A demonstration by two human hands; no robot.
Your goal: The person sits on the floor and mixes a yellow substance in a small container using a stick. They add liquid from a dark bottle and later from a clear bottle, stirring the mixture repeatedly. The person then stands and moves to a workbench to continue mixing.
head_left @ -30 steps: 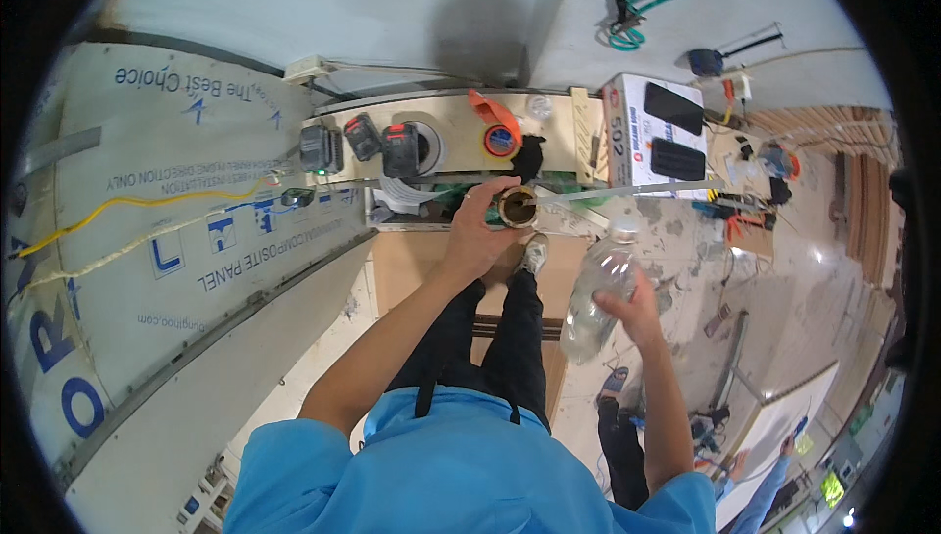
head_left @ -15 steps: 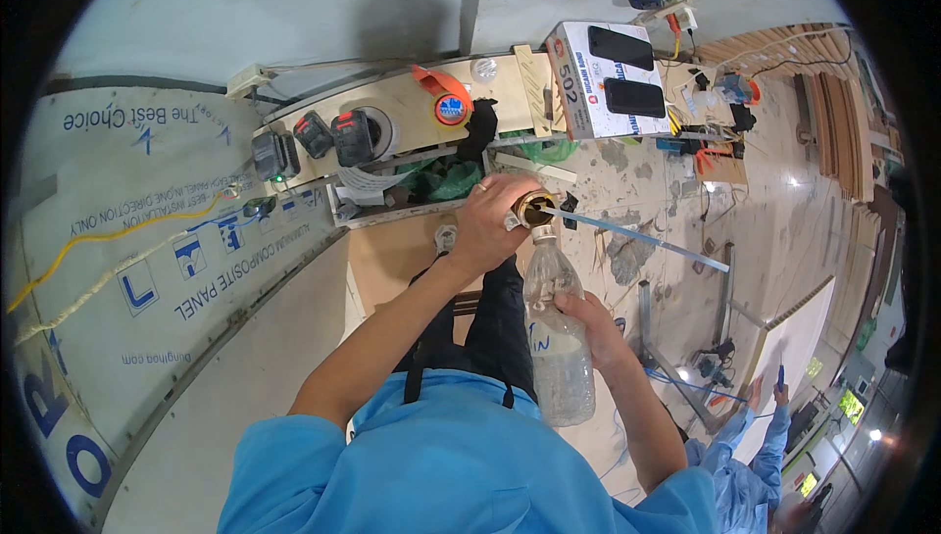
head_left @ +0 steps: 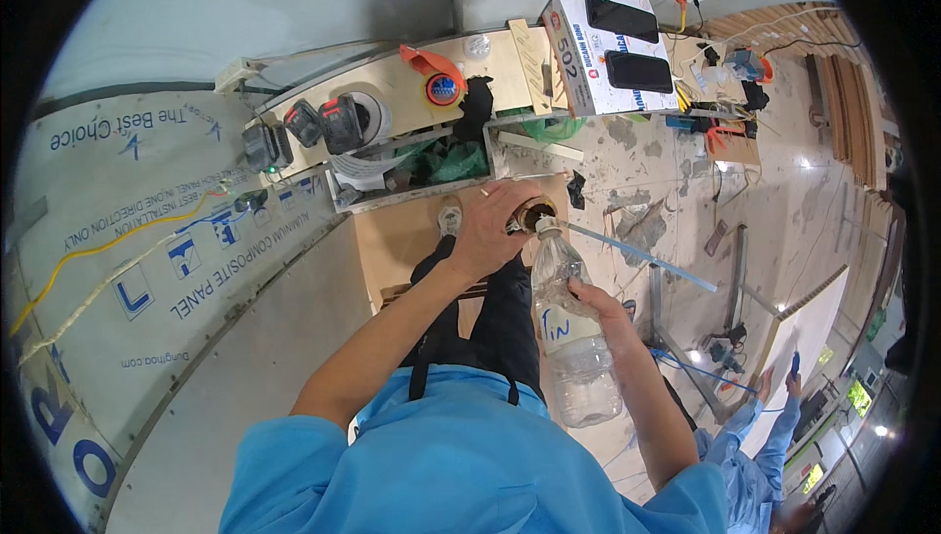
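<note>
My left hand [head_left: 487,230] is closed around a small open can [head_left: 534,209] with a brownish-gold inside. A long, thin pale-blue strip [head_left: 642,257] slants out to the right beside its opening; its inner end is hidden. My right hand [head_left: 603,311] grips a clear plastic bottle [head_left: 578,367] by its side. The bottle has a pale band with blue handwriting, and clear liquid appears in its lower part. Its uncapped neck meets the can's rim. I cannot tell whether liquid is flowing.
A bench holds battery packs [head_left: 341,124], an orange-and-blue tape roll [head_left: 443,90] and a white box [head_left: 588,78] bearing two phones. Metal frame pieces [head_left: 657,333] stand on the floor at right. Another person's blue sleeve [head_left: 774,441] shows at lower right, beside a white panel [head_left: 809,338].
The bottle's neck has come up to the can's rim, and the bottle has turned so that its handwriting shows more. The can's opening has tipped slightly toward the bottle.
</note>
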